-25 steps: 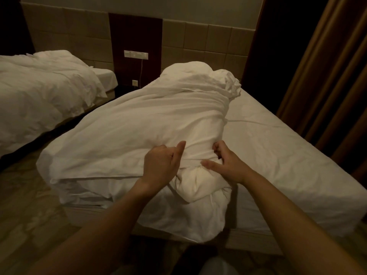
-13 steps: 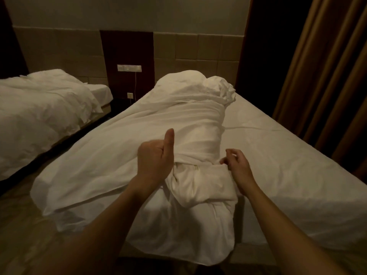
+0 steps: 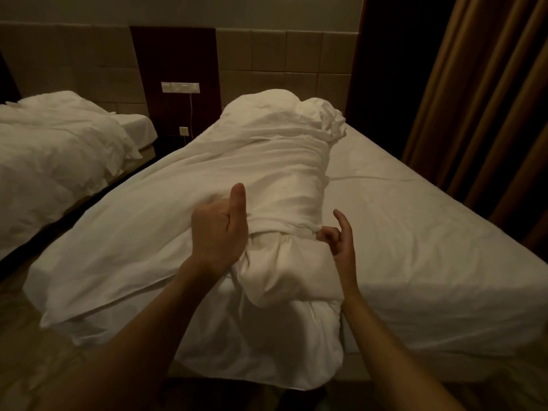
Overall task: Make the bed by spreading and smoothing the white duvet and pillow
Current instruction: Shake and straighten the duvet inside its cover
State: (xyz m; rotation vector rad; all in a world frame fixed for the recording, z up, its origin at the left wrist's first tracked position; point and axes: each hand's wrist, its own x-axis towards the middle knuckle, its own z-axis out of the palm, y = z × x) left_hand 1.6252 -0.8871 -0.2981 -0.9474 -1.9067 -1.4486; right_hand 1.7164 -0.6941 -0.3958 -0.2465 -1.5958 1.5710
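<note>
Bunched duvet (image 3: 284,179) between 2 hands, left hand (image 3: 218,232) gripping fold, right hand (image 3: 341,244) loosely curled beside it

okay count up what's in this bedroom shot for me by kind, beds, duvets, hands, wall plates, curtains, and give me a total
Beds: 2, the near bed and the far bed
White duvets: 2, the bunched duvet and the far duvet
Hands: 2, left hand and right hand
Wall plates: 2, switch panel and socket
Curtains: 1
Total: 9
</note>
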